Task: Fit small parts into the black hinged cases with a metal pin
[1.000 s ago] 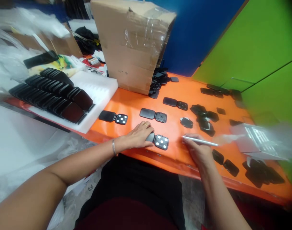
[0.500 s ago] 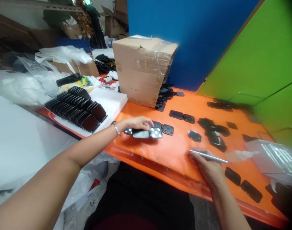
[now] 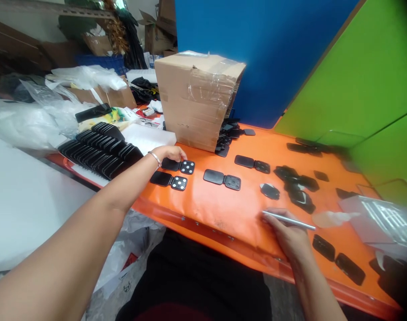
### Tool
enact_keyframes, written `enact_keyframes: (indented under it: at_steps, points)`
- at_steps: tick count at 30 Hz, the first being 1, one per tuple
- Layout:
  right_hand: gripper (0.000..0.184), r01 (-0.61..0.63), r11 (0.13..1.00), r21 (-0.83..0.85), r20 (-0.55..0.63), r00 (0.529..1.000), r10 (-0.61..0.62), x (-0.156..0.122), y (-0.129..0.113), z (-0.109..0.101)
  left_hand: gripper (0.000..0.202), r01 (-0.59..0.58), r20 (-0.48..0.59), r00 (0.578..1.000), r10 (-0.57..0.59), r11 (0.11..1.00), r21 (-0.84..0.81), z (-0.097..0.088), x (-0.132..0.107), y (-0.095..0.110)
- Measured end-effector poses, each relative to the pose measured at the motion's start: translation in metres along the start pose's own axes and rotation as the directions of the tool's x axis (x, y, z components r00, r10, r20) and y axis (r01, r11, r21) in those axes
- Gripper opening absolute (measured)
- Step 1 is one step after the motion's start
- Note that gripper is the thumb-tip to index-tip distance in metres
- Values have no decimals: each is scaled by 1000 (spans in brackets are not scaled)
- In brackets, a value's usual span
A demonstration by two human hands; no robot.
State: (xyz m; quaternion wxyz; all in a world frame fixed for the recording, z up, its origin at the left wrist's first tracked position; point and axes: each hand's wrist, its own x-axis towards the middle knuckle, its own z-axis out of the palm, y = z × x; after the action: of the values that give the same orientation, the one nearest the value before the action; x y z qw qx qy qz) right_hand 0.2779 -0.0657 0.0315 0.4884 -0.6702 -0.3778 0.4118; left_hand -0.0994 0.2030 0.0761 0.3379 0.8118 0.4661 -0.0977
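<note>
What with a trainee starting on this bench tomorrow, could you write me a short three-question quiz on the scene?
1. True or false: the right hand holds a slim silver tool.
2. The left hand touches: A) a cardboard box; B) a dotted black case; C) a plastic bag.
3. How many open cases near the left hand on the orange table show white dots?
Key: 1 true; 2 B; 3 two.
</note>
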Motion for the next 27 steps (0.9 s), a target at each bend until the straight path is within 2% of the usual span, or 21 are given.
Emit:
enact_keyframes:
  at_steps: [7, 13, 15, 17, 19, 22, 24, 27]
  points:
    - [33, 13, 998, -55, -5, 1000, -13, 1, -3, 0, 48, -33, -76, 997, 35, 999, 21, 10, -2, 1]
    - [30, 20, 999, -41, 3, 1000, -20, 1, -1, 1, 32, -25, -166, 985, 35, 998, 58, 9, -7, 10]
    - [28, 30, 999, -33, 12, 999, -30, 2, 2, 1, 29, -40, -221, 974, 53, 997, 67, 13, -5, 25]
    - [28, 32, 999, -25, 21, 999, -31, 4, 6, 0, 29, -85, -258, 961, 100, 994, 70, 23, 0, 49]
    - [28, 29, 1000, -1, 29, 999, -29, 5, 8, -1, 31, -163, -269, 946, 183, 982, 93, 39, 6, 77]
    - [26, 47, 996, 81, 35, 998, -50, 7, 13, -2, 48, -284, -255, 909, 329, 938, 197, 67, 18, 115]
    - [24, 63, 988, 142, 36, 997, -68, 8, 16, -2, 57, -288, -235, 908, 348, 923, 253, 80, 27, 129]
    - [20, 72, 975, 209, 43, 996, -83, 10, 20, -2, 51, -268, -226, 917, 329, 927, 263, 92, 39, 135]
